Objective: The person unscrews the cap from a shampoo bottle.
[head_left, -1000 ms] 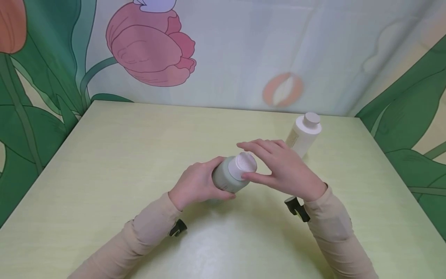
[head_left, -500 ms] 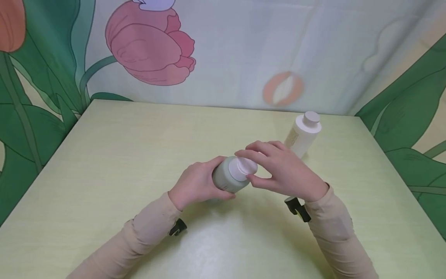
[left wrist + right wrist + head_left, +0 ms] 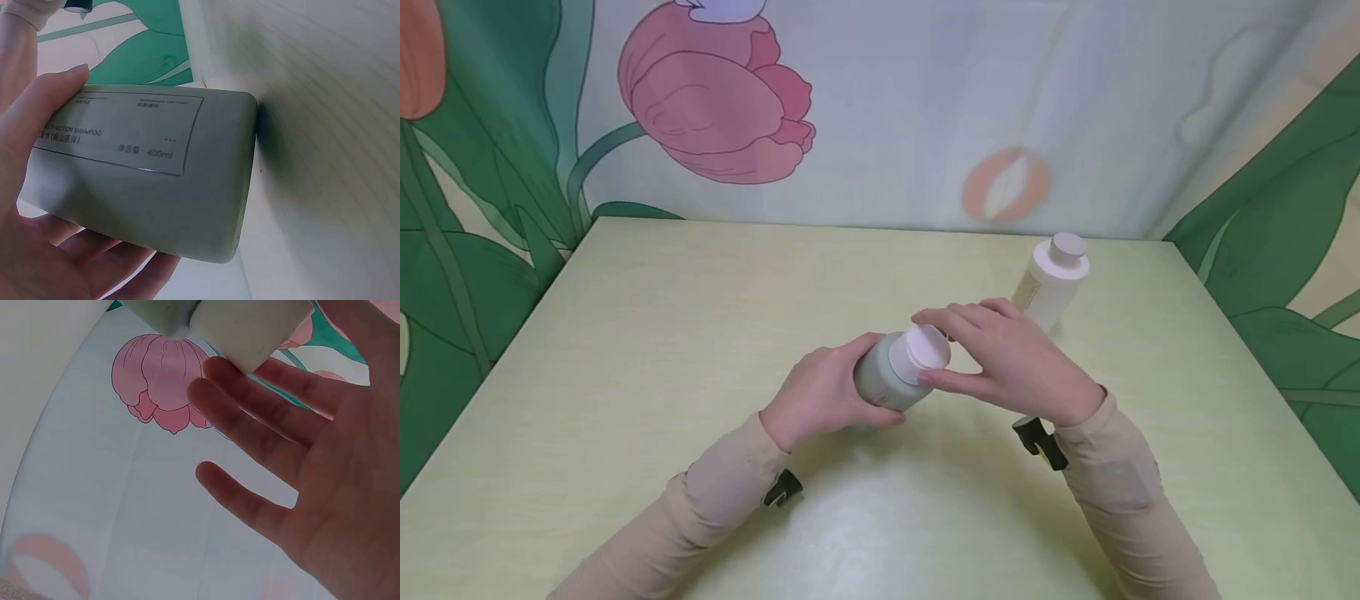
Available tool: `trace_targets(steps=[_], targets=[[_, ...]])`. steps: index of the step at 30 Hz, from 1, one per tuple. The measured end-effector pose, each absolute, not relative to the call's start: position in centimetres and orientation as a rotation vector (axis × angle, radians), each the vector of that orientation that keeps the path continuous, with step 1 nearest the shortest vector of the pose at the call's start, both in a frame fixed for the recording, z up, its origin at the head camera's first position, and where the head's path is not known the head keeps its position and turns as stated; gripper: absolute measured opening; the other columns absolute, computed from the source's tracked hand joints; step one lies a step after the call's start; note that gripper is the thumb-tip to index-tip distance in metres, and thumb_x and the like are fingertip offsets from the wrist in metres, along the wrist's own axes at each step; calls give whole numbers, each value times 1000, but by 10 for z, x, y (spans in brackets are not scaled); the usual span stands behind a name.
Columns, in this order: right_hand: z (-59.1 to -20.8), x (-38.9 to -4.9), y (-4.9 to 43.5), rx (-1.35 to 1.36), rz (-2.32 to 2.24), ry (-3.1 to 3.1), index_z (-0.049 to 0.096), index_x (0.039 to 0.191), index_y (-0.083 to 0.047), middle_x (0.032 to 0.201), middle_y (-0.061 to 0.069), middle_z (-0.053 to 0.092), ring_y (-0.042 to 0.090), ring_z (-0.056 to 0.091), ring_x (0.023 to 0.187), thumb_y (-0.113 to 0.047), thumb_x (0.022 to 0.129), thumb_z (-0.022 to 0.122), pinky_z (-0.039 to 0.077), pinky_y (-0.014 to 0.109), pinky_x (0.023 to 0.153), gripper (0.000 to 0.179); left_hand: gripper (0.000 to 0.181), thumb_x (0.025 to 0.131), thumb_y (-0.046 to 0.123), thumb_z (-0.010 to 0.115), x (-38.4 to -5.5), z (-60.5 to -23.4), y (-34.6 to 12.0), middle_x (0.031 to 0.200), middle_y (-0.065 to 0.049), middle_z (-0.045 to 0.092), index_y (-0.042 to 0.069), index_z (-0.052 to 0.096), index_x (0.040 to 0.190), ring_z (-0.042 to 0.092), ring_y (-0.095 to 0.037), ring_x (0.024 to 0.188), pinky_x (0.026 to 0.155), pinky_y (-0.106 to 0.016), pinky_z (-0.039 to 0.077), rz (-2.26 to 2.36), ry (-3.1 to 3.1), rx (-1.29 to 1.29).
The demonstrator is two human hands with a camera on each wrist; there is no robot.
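Observation:
My left hand (image 3: 827,392) grips a pale green shampoo bottle (image 3: 880,379) round its body, tilted with its white cap (image 3: 927,346) towards the right. In the left wrist view the label on the bottle (image 3: 156,194) reads shampoo, 400ml, and its base is close to the table. My right hand (image 3: 1007,362) pinches the cap, thumb at its near edge and index finger at its far edge. Seen from the right wrist, the other fingers (image 3: 250,431) of this hand reach out spread, beside and beyond the cap (image 3: 250,331).
Behind my right hand a white bottle (image 3: 1054,279) with a white cap stands upright on the pale table (image 3: 715,292). A curtain (image 3: 887,108) printed with flowers and leaves hangs along the table's back edge. Black wrist cameras stick out below both forearms.
My right thumb and fingers have shifted round the cap: they bent closer over it half a second ago and now lie straighter, thumb back towards the bottle. The left hand keeps its hold.

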State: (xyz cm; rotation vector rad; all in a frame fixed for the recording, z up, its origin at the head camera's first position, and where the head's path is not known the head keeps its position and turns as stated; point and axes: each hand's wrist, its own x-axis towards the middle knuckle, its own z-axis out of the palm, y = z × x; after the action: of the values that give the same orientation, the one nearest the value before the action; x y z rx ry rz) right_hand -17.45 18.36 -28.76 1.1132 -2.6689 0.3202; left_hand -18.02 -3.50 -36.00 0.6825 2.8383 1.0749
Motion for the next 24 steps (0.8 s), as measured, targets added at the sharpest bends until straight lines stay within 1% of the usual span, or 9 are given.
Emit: trace_targets(steps=[3,6,9,11,15,19,24], targets=[[-287,-175,183,1147,299,-2630,51,119,-20,99,-10,60,8,57,91,-47,81,57,35,36,92,47,69,54,43,79,-180,-360,-35,96,12,62,31,50,116,56,-7,81,71,-26,44,1082,2833,684],[-286,-176,184,1238,301,-2596,51,121,-19,105,-8,59,11,57,95,-36,82,59,32,38,97,43,69,54,44,79,-180,-359,-36,97,11,62,31,50,115,57,-8,82,72,-27,44,1089,2821,687],[-285,-177,184,1335,318,-2579,48,126,-19,114,-4,56,13,55,103,-25,81,60,28,40,101,47,69,54,43,80,-180,-358,-37,99,11,61,31,50,115,56,-9,84,73,-28,44,1100,2812,669],[-285,-177,184,1367,344,-2574,47,127,-20,118,-3,54,13,53,107,-22,80,61,26,42,102,49,69,53,43,80,-180,-357,-37,99,11,61,32,50,115,56,-8,85,73,-27,44,1110,2806,650],[-285,-178,183,1342,361,-2573,43,130,-21,118,-7,54,11,52,108,-29,82,61,25,42,103,52,69,54,43,80,-181,-358,-38,100,10,61,30,51,115,57,-9,85,74,-28,44,1121,2803,660],[-285,-178,184,1249,362,-2587,42,131,-17,115,-9,56,10,54,104,-40,82,59,27,40,101,57,70,54,42,80,-181,-358,-37,99,9,62,29,50,116,57,-10,85,74,-28,44,1118,2804,673],[-287,-179,185,1177,365,-2550,54,115,-15,102,-8,60,11,56,93,-43,80,60,31,39,98,45,71,55,42,80,-181,-358,-35,100,9,62,29,50,118,57,-11,85,74,-28,44,1100,2803,673]])
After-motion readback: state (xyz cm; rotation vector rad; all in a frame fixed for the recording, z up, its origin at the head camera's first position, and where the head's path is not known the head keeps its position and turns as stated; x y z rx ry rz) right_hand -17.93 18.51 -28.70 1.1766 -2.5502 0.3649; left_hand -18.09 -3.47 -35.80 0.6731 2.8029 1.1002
